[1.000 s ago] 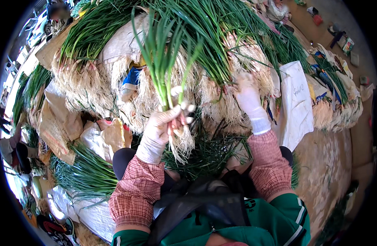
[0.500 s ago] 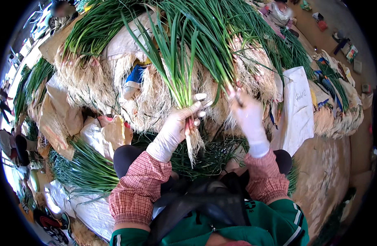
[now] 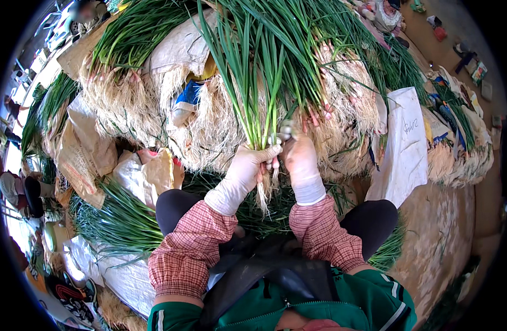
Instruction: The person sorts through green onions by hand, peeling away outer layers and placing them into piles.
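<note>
My left hand (image 3: 244, 170), in a pale glove, is closed around a small bunch of young green garlic (image 3: 260, 124). Its leaves point away from me, and its pinkish bulb ends and whitish roots stick out below the fingers. My right hand (image 3: 301, 160), also gloved, is against the right side of the bunch with its fingers curled in. Whatever those fingers hold is hidden, and their tips are slightly blurred. Right ahead lies a big heap of green garlic (image 3: 342, 94), its shaggy roots turned toward me.
A white sack (image 3: 399, 149) hangs at the heap's right. Tan sacking (image 3: 82, 160) and a smaller green pile (image 3: 118, 220) lie to the left. My dark-clad knees (image 3: 369, 226) flank loose leaves below my hands. Other people (image 3: 387, 16) sit at the far edges.
My right hand has come left and slightly down from the heap's edge to the bunch. The bunch now stands more upright and looks fuller. My left hand still grips it.
</note>
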`<state>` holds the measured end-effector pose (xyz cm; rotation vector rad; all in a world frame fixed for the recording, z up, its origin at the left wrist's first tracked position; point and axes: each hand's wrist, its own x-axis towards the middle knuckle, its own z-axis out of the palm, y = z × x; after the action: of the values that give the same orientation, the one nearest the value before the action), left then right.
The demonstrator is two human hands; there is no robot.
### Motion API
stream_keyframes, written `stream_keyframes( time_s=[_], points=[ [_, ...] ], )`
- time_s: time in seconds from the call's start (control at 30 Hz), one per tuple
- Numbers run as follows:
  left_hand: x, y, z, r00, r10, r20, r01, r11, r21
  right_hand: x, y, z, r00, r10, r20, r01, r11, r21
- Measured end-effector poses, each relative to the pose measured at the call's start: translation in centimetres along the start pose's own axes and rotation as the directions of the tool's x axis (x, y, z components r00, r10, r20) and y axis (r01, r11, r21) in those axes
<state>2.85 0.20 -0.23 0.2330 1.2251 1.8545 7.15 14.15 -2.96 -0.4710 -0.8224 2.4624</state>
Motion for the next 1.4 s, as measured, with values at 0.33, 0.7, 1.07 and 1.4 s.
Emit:
stream_keyframes(
  time_s=[0.33,0.7,1.07,1.4],
  points=[
    [-0.3,-0.2,-1.0,0.999,0.050,0.001,-0.050,0.997,-0.056,-0.9,0.2,2.2,0.955,0.196,0.221,-0.191,0.981,-0.043],
    [-1.4,0.8,-1.7,0.994,0.095,-0.058,-0.094,0.995,0.017,-3.8,-0.3,-3.5,0.872,-0.185,0.453,0.441,-0.106,-0.891],
    [0.3,1.2,0.8,0.991,0.111,-0.081,-0.098,0.984,0.148,-3.5,-3.3,-0.2,0.964,-0.141,0.226,0.265,0.417,-0.870],
    [-0.5,1.3,-1.1,0.994,0.104,-0.034,-0.102,0.993,0.063,-0.7,0.0,1.5,0.975,0.098,0.202,-0.057,0.978,-0.200]
  ],
)
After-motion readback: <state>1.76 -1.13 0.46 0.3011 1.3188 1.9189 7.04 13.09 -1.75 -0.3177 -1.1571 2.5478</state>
